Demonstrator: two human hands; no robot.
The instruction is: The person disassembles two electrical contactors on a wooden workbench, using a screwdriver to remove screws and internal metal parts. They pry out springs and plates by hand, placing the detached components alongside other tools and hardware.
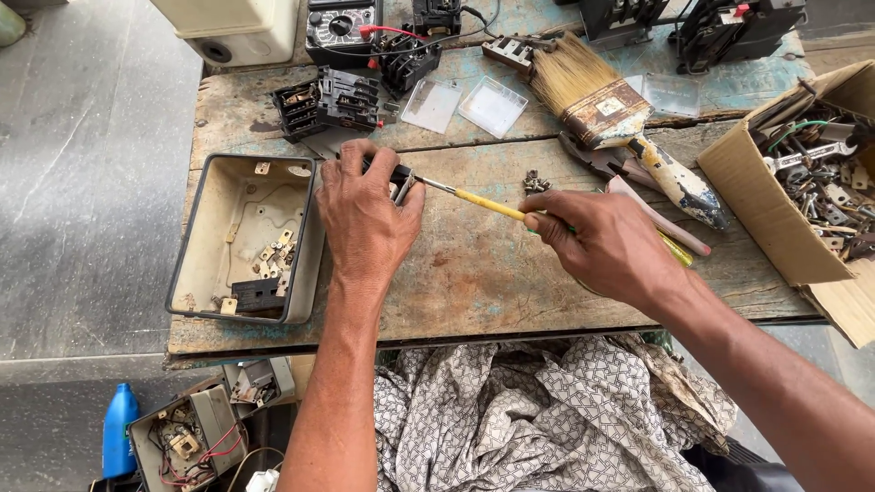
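Left hand (365, 214) pressed down on small metal part (404, 185), fingers clamped over it on wooden bench (474, 273). Right hand (606, 244) gripping yellow-handled screwdriver (488, 204), tip meeting part just beside left thumb. Judging: fastening work mid-way, part not yet free or seated; cannot tell which. Open grey casing (196, 237) just left, loose brass bits and black block inside. Black contactor (328, 100) behind hand. Paintbrush (606, 109), cardboard box (743, 182) of hardware at right, untouched.

Two hands (365, 219), one screwdriver (488, 204), one paintbrush (606, 109), two clear lids (492, 105), one cardboard box (756, 200).
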